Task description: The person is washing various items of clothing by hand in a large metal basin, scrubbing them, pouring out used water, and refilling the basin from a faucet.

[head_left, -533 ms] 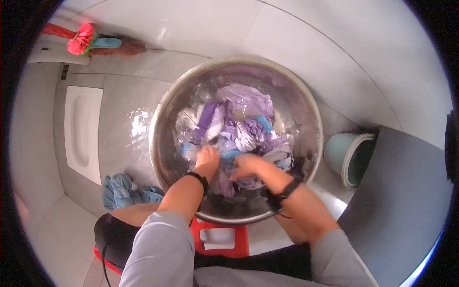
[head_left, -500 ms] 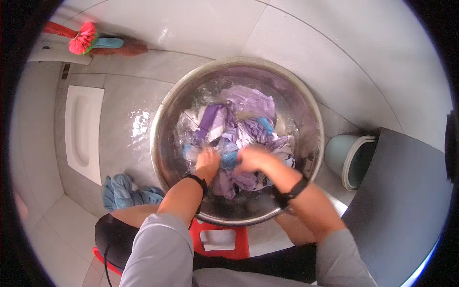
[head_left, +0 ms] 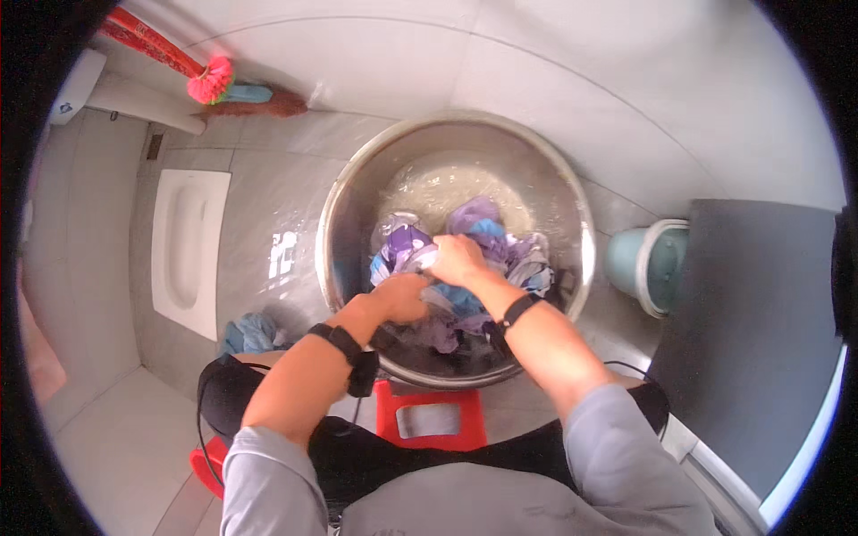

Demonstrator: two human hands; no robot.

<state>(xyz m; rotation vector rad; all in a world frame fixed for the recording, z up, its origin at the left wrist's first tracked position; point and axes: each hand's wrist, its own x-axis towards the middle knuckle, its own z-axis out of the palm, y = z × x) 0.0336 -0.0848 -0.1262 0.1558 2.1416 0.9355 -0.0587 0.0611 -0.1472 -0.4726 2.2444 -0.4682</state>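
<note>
The grey tiled floor (head_left: pixel 290 165) carries a wide metal basin (head_left: pixel 545 183) at the middle of the frame, with water in it. A dark grey panel (head_left: pixel 751 330) stands at the right. Purple, white and blue clothes (head_left: pixel 487 230) lie bunched in the basin, in its lower half. A white squat toilet (head_left: pixel 189 255) is set in the floor at the left; a red stool (head_left: pixel 388 413) shows at lower centre, a pale green bucket (head_left: pixel 628 261) beside the panel. The right hand (head_left: pixel 458 259) has its fingers clamped on the clothes. The left hand (head_left: pixel 404 297), just beside it, touches them with fingers curled; whether they grip, I cannot tell.
</note>
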